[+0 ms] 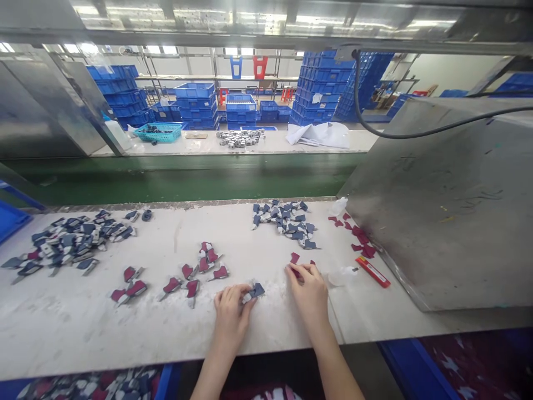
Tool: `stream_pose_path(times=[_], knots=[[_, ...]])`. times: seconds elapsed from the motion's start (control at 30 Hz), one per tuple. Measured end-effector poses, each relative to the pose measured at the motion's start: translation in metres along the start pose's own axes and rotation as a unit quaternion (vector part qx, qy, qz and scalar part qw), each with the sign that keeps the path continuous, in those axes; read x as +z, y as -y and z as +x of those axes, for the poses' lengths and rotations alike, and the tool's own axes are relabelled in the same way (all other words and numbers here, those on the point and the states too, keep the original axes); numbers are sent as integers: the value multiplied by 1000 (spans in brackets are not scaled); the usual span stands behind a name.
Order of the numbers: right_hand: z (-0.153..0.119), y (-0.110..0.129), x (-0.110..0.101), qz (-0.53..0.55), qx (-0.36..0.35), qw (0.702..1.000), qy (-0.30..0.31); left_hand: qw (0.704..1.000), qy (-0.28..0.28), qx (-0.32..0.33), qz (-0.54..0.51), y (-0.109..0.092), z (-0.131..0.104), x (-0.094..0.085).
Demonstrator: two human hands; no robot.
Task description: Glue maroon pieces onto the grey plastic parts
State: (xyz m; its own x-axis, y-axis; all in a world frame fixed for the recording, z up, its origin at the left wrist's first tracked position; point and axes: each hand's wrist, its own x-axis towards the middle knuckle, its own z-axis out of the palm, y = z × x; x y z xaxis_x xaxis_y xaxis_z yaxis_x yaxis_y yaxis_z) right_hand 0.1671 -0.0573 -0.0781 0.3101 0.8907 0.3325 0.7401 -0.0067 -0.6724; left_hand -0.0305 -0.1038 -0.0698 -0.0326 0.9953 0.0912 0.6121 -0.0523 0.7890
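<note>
My left hand (231,309) is closed around a small dark blue and grey piece (258,289), its blue end poking out past the fingertips. To the right, my right hand (308,288) pinches at the tabletop, with a bit of maroon showing between thumb and fingers. Just beyond those fingers lies a flat maroon piece (295,257). Several maroon-topped grey pieces (192,288) are spread left of my left hand. A loose pile of blue and grey pieces (287,219) sits farther back, between and beyond the hands.
A larger blue-and-grey heap (75,239) covers the table's left. At right are maroon cutouts (363,235), a red packet (372,271) and a big metal box (453,205). A green belt (187,176) runs behind. Blue bins (402,361) stand below the front edge.
</note>
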Motion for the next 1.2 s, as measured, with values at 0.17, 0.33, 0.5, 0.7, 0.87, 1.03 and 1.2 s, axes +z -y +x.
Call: stream_pose_path(times=[0.17, 0.33, 0.5, 0.7, 0.87, 1.03, 1.2], knots=[[-9, 17, -20, 113, 55, 992, -34, 987, -35, -72, -139, -7, -2, 0], [-26, 44, -23, 332, 156, 926, 93, 953, -48, -135, -266, -22, -3, 4], [-38, 62, -17, 370, 208, 898, 114, 935, -73, -153, -311, -31, -4, 6], [-40, 65, -20, 357, 160, 914, 108, 933, -76, -147, -321, -32, -6, 2], [-45, 64, -20, 310, 82, 943, 85, 923, -71, -153, -345, -30, -7, 1], [-50, 66, -18, 301, 5, 952, 59, 891, -49, -169, -419, -33, -7, -1], [-47, 61, -22, 310, 1, 948, 75, 875, -63, -182, -444, -41, -8, -7]])
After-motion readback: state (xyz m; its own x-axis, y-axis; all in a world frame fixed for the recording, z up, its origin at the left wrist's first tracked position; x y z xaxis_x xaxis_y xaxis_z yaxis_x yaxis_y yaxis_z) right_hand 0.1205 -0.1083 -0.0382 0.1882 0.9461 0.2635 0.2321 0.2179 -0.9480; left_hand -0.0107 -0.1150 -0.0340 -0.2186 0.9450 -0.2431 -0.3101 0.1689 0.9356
